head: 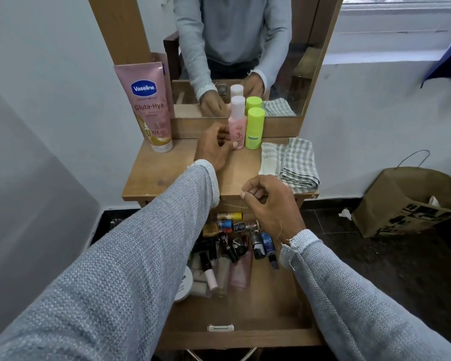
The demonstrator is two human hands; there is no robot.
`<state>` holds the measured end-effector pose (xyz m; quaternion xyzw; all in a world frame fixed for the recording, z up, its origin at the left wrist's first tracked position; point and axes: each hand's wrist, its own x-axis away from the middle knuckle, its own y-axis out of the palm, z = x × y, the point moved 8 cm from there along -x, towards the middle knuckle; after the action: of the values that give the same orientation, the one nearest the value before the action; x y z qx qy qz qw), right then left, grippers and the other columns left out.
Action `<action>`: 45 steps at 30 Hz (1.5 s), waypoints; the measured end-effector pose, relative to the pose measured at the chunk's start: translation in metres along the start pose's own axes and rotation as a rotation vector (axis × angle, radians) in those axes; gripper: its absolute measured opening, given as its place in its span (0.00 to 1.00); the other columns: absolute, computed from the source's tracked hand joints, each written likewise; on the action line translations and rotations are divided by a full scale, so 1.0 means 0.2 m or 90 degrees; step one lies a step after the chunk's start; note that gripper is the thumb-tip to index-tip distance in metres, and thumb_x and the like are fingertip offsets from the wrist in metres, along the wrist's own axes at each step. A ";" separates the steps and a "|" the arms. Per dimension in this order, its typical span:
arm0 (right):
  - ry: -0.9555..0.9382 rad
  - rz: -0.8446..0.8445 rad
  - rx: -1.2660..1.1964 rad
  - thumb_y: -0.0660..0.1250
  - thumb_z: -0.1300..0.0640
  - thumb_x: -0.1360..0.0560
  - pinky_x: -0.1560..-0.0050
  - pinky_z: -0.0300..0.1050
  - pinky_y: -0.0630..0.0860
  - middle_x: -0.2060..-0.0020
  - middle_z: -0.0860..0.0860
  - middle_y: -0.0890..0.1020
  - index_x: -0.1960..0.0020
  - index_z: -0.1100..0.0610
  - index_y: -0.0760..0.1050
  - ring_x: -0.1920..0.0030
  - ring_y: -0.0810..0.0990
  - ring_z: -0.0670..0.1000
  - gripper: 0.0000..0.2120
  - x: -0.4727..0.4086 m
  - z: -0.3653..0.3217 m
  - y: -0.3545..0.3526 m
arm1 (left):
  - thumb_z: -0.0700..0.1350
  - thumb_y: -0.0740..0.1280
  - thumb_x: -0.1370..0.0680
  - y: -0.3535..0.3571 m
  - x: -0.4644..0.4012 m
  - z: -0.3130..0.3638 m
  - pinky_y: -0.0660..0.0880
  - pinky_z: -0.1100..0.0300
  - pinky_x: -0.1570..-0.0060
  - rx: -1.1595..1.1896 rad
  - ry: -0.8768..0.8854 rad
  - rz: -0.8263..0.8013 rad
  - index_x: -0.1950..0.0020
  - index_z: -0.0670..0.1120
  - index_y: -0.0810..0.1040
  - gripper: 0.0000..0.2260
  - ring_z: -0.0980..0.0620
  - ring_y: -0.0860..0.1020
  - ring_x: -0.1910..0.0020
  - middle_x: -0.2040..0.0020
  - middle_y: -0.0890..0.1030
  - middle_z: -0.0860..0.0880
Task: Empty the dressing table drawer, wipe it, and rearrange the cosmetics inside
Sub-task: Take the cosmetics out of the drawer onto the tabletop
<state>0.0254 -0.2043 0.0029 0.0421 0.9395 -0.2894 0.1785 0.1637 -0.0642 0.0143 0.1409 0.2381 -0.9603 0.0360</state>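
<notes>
The dressing table drawer (pixel 248 311) is pulled open below me. Several small cosmetics (pixel 235 243) lie jumbled at its back, and a white jar (pixel 185 284) sits at its left. On the table top (pixel 164 173) stand a pink bottle (pixel 238 126), a green bottle (pixel 254 128) and a large pink Vaseline tube (pixel 149 105). My left hand (pixel 214 148) reaches over the top; its fingers and thumb curl lightly round the pink bottle's lower part. My right hand (pixel 268 201) hovers above the drawer's back edge, fingers curled, holding nothing. A folded checked cloth (pixel 289 162) lies on the right of the top.
A mirror (pixel 245 43) in a wooden frame rises behind the table top and reflects the bottles and a person in a grey sweater. A brown paper bag (pixel 406 201) and a scrap of paper (pixel 345 213) are on the dark floor to the right. White walls flank the table.
</notes>
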 end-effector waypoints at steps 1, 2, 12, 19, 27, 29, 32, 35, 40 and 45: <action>0.000 0.000 -0.002 0.72 0.62 0.27 0.60 0.35 0.74 0.62 0.51 0.79 0.56 0.57 0.79 0.62 0.76 0.48 0.02 0.00 0.00 0.00 | 0.37 0.74 0.29 0.00 0.00 0.00 0.72 0.76 0.58 0.000 -0.001 -0.001 0.44 0.41 0.77 0.15 0.57 0.77 0.55 0.52 0.80 0.51; 0.001 0.001 -0.005 0.72 0.62 0.27 0.60 0.36 0.75 0.62 0.51 0.79 0.56 0.56 0.79 0.62 0.76 0.48 0.02 0.00 0.00 0.00 | 0.37 0.74 0.29 0.00 0.00 0.00 0.72 0.77 0.58 0.000 -0.003 -0.004 0.43 0.40 0.77 0.15 0.56 0.77 0.55 0.52 0.79 0.51; 0.004 0.001 -0.022 0.71 0.62 0.26 0.60 0.35 0.76 0.62 0.50 0.79 0.54 0.57 0.78 0.62 0.77 0.47 0.03 0.08 -0.01 -0.01 | 0.34 0.73 0.29 -0.05 0.06 -0.06 0.76 0.65 0.47 0.055 -0.058 -0.021 0.40 0.39 0.75 0.18 0.53 0.79 0.50 0.48 0.81 0.45; 0.061 -0.071 0.029 0.71 0.61 0.26 0.60 0.35 0.77 0.61 0.47 0.79 0.54 0.54 0.77 0.62 0.78 0.47 0.04 0.24 0.08 0.02 | 0.35 0.72 0.27 -0.14 0.19 -0.10 0.76 0.65 0.44 0.053 -0.097 -0.028 0.38 0.41 0.73 0.19 0.52 0.79 0.48 0.46 0.80 0.47; 0.193 -0.420 0.266 0.75 0.47 0.30 0.52 0.46 0.78 0.54 0.48 0.80 0.41 0.52 0.71 0.55 0.80 0.50 0.23 0.49 0.16 0.20 | 0.35 0.72 0.27 -0.22 0.45 -0.05 0.75 0.58 0.38 0.057 -0.102 -0.047 0.36 0.40 0.73 0.20 0.51 0.78 0.43 0.43 0.79 0.46; 0.206 -0.459 0.278 0.76 0.49 0.32 0.50 0.47 0.79 0.52 0.49 0.80 0.41 0.52 0.69 0.54 0.80 0.50 0.24 0.53 0.15 0.24 | 0.34 0.71 0.27 -0.25 0.55 0.00 0.75 0.63 0.41 0.050 -0.080 -0.046 0.37 0.40 0.73 0.19 0.52 0.78 0.45 0.45 0.79 0.47; 0.228 -0.472 0.287 0.77 0.49 0.33 0.45 0.51 0.79 0.47 0.51 0.80 0.39 0.53 0.67 0.50 0.80 0.53 0.28 0.56 0.16 0.26 | 0.34 0.71 0.27 -0.26 0.77 0.12 0.76 0.67 0.49 -0.033 -0.012 -0.077 0.40 0.43 0.76 0.16 0.53 0.78 0.50 0.50 0.79 0.49; 0.242 -0.488 0.315 0.77 0.51 0.33 0.43 0.53 0.77 0.43 0.54 0.78 0.35 0.55 0.65 0.45 0.79 0.56 0.32 0.57 0.14 0.26 | 0.39 0.72 0.27 -0.23 0.97 0.13 0.76 0.64 0.49 -0.158 0.025 -0.179 0.42 0.46 0.78 0.14 0.55 0.78 0.50 0.50 0.79 0.52; 0.257 -0.490 0.337 0.78 0.50 0.34 0.41 0.54 0.76 0.40 0.56 0.77 0.34 0.55 0.63 0.42 0.78 0.58 0.35 0.58 0.13 0.25 | 0.46 0.74 0.28 -0.13 1.16 0.00 0.73 0.53 0.40 -0.419 0.001 -0.384 0.38 0.50 0.75 0.20 0.52 0.74 0.40 0.39 0.77 0.51; 0.239 -0.496 0.391 0.80 0.47 0.37 0.36 0.56 0.73 0.30 0.57 0.65 0.28 0.55 0.60 0.34 0.73 0.61 0.45 0.60 0.12 0.23 | 0.53 0.75 0.31 -0.04 1.21 0.01 0.70 0.55 0.41 -0.578 0.074 -0.433 0.33 0.49 0.72 0.28 0.49 0.71 0.40 0.36 0.75 0.50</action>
<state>-0.0700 -0.1817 -0.0827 -0.2088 0.7731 -0.5838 -0.1341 -0.0689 -0.0589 -0.0511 0.0794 0.6603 -0.7099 -0.2319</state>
